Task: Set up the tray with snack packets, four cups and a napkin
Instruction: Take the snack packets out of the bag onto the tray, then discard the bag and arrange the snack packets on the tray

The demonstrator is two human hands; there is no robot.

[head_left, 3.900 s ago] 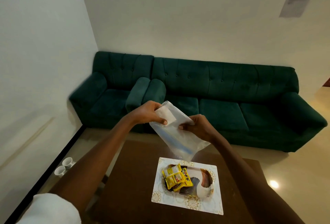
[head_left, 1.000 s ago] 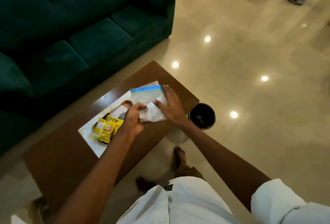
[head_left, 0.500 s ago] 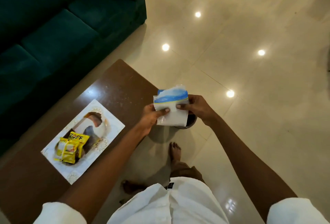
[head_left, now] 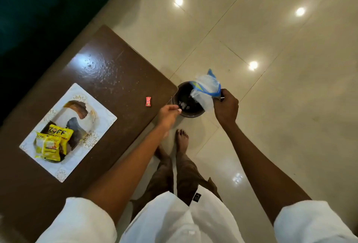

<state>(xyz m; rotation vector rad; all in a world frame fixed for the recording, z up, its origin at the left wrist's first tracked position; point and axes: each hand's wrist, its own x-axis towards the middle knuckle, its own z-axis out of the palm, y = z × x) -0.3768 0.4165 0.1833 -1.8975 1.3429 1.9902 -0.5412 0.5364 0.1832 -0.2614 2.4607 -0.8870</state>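
Observation:
A white patterned tray [head_left: 102, 117] lies on the dark brown table [head_left: 108, 64] at the left. Yellow snack packets [head_left: 53, 142] lie piled on its near end. My right hand [head_left: 225, 108] grips a clear plastic bag [head_left: 205, 92] with a blue zip strip, held over a dark round bin [head_left: 191, 115] on the floor by the table's corner. My left hand [head_left: 169, 114] hovers at the bin's near rim with its fingers pinched together; a white speck shows at the fingertips. White scraps lie inside the bin. No cups or napkin are in view.
A small red sachet [head_left: 148, 101] lies on the table near its right edge. A dark green sofa [head_left: 38, 10] fills the upper left. My bare feet [head_left: 182, 138] stand on glossy beige tiles between table and bin.
My view has swung from the table down to the bin. My left hand has let go of the bag and white paper; my right hand alone holds the bag over the bin.

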